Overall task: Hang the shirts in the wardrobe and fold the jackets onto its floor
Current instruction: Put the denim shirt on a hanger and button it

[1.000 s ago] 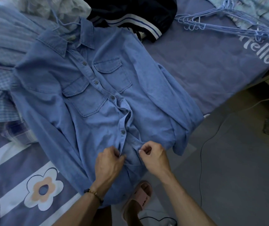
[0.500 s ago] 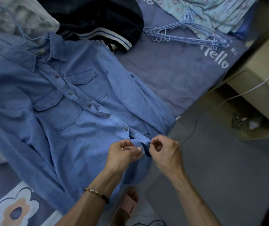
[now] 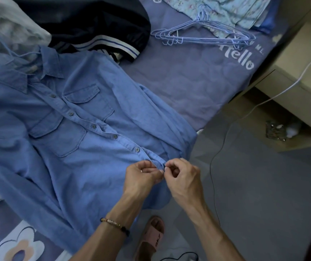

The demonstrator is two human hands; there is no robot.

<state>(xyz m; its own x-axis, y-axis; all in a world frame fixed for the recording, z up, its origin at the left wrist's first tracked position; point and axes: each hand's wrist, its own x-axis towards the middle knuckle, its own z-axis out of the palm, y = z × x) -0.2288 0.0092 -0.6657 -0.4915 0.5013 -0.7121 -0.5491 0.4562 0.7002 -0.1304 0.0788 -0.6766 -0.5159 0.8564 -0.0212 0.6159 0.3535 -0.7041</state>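
Note:
A blue denim shirt [image 3: 71, 140] lies face up on the bed, collar at the upper left, hem hanging over the bed's edge. A blue wire hanger sits inside its collar. Several front buttons are done up. My left hand [image 3: 141, 176] pinches the button placket near the hem. My right hand [image 3: 183, 176] pinches the same placket from the other side, fingertips almost meeting the left hand's. A dark jacket [image 3: 94, 25] with white striped trim lies beyond the collar.
A bunch of blue wire hangers [image 3: 203, 34] lies on the purple bedsheet [image 3: 188, 81] at the upper right, near a floral garment [image 3: 226, 10]. A beige bedside cabinet [image 3: 301, 72] with a white cable [image 3: 275, 95] stands right. A pink slipper [image 3: 150, 238] is on the grey floor.
My hands have moved down the placket towards the hem, and one more button is fastened. The view has shifted right, bringing the bedside cabinet into sight.

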